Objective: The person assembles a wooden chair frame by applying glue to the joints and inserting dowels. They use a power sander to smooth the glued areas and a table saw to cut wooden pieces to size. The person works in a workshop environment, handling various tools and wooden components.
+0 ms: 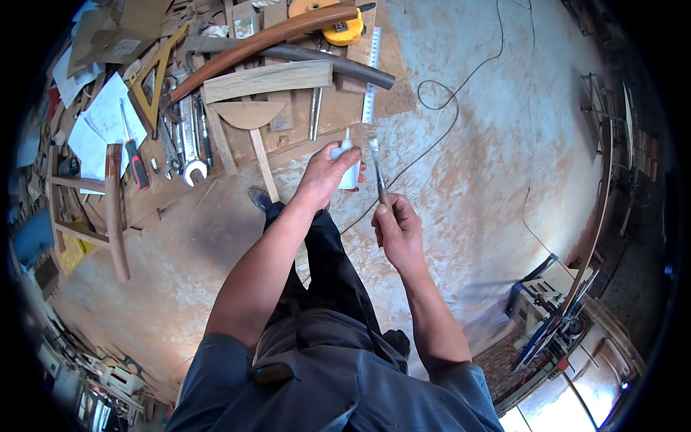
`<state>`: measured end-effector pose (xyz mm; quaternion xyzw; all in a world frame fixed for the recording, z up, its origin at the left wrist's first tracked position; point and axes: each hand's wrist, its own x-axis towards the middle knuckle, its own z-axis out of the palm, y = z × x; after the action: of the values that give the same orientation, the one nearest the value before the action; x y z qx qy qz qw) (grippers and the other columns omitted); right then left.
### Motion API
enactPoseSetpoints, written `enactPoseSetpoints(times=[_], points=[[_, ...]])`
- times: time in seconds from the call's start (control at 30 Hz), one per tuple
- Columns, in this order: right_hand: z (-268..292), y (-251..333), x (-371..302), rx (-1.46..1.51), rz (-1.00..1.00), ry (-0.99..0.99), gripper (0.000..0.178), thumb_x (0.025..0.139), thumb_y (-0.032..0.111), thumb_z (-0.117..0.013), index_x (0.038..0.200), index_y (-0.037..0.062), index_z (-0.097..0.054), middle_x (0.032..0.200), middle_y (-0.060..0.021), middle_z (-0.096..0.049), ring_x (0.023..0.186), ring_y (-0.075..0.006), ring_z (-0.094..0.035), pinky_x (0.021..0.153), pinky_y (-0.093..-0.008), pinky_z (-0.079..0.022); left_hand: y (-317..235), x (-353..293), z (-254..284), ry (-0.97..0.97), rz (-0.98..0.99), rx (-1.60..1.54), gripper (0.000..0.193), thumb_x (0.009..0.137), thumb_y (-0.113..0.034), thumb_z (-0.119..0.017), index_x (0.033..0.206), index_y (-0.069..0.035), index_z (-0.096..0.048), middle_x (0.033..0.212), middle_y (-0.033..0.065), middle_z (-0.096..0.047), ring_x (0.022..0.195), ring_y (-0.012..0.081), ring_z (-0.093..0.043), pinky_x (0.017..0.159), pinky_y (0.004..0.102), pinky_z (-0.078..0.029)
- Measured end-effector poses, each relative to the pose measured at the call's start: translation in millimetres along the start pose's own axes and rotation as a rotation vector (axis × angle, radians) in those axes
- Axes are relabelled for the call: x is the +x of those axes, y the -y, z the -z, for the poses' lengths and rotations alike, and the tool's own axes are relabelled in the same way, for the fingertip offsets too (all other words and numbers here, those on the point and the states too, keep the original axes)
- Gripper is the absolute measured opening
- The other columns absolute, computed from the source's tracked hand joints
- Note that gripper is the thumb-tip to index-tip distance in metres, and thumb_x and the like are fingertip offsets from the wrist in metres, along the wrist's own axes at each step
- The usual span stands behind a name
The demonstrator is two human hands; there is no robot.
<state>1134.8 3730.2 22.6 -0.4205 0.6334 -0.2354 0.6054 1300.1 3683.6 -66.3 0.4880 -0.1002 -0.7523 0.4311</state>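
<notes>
My left hand [327, 173] is wrapped round a small white squeeze bottle [350, 176], whose thin nozzle points away from me. To its right, my right hand [399, 230] grips the handle of a slim brush [380, 173] with a whitish tip. The tip stands beside the nozzle, a small gap apart. Both hands are in front of my body, over the floor just short of the workbench edge. Closest to them on the bench are a white ruler [372, 72] and a metal rod [315, 114].
A cluttered bench [288, 144] holds curved wooden pieces [266, 79], a yellow tape measure [344, 30], wrenches [188, 140], a screwdriver [134, 155] and a yellow set square [153, 79]. A wooden frame [114, 209] stands at left. A cable [453, 101] crosses the floor; a machine [543, 295] stands lower right.
</notes>
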Motion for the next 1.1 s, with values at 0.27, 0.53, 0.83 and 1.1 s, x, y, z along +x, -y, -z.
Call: enactPoseSetpoints(times=[0.27, 0.53, 0.83, 1.1], points=[[-11, -18, 35, 0.002, -0.004, 0.034, 0.041, 0.101, 0.022, -0.053, 0.138, 0.0042, -0.047, 0.074, -0.0001, -0.057, 0.053, -0.0042, -0.046, 0.048, -0.0200, -0.038, 14, 21, 11, -0.052, -0.019, -0.019, 0.038, 0.094, -0.038, -0.064, 0.115, -0.007, -0.054, 0.086, 0.0076, -0.065, 0.069, 0.0198, -0.067, 0.055, 0.0347, -0.054], [-12, -20, 48, -0.001, 0.039, 0.077, 0.041, 0.101, 0.018, -0.054, 0.140, 0.0071, -0.048, 0.075, 0.0009, -0.057, 0.059, -0.0038, -0.046, 0.053, -0.0202, -0.040, 23, 26, 23, 0.008, -0.053, -0.038, 0.030, 0.096, -0.030, -0.060, 0.118, -0.009, -0.056, 0.093, 0.0055, -0.064, 0.079, 0.0190, -0.066, 0.060, 0.0375, -0.056], [-11, -13, 46, -0.003, -0.005, 0.090, 0.040, 0.099, 0.011, -0.054, 0.137, 0.0007, -0.050, 0.101, -0.0066, -0.064, 0.074, -0.0106, -0.054, 0.071, -0.0253, -0.049, 19, 26, 22, 0.030, -0.038, -0.023, 0.030, 0.096, -0.029, -0.061, 0.118, -0.010, -0.056, 0.095, 0.0076, -0.066, 0.084, 0.0189, -0.067, 0.064, 0.0368, -0.058], [-14, -14, 46, -0.156, 0.054, 0.037, 0.039, 0.097, 0.009, -0.056, 0.135, 0.0020, -0.052, 0.108, -0.0140, -0.069, 0.093, -0.0174, -0.064, 0.083, -0.0296, -0.051, 18, 27, 21, -0.005, -0.037, -0.006, 0.028, 0.095, -0.029, -0.063, 0.113, -0.009, -0.058, 0.091, 0.0058, -0.066, 0.078, 0.0169, -0.066, 0.059, 0.0343, -0.056]])
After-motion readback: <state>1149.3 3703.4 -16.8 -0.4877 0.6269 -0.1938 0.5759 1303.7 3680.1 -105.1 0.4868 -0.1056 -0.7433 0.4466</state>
